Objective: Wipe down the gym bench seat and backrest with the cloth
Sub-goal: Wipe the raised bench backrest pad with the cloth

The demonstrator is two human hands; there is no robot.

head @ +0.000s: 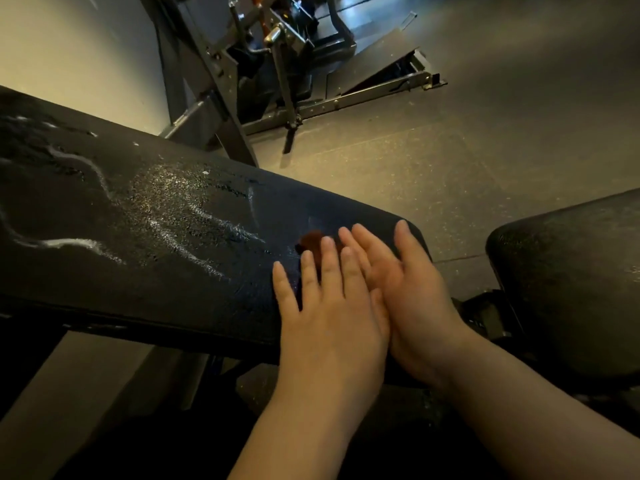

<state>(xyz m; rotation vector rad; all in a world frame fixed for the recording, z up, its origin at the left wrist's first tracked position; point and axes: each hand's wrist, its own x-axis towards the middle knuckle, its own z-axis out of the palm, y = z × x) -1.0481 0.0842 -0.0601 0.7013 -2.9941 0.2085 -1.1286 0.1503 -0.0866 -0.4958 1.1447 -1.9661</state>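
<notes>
The long black backrest pad [138, 216] runs from the left to the centre, streaked with white foam and wet patches. A dark reddish-brown cloth [311, 241] lies near its right end, mostly hidden under my fingers. My left hand [325, 306] presses flat on the cloth with straight, spread fingers. My right hand [398, 289] lies flat beside it on the pad's right end, touching the left hand, fingers straight. The black seat pad [568, 271] sits at the right, apart from the backrest.
A grey metal gym machine frame [277, 84] stands behind the bench on the speckled rubber floor [450, 150]. A pale wall [69, 46] is at the upper left. The bench's dark frame and legs lie below the pads.
</notes>
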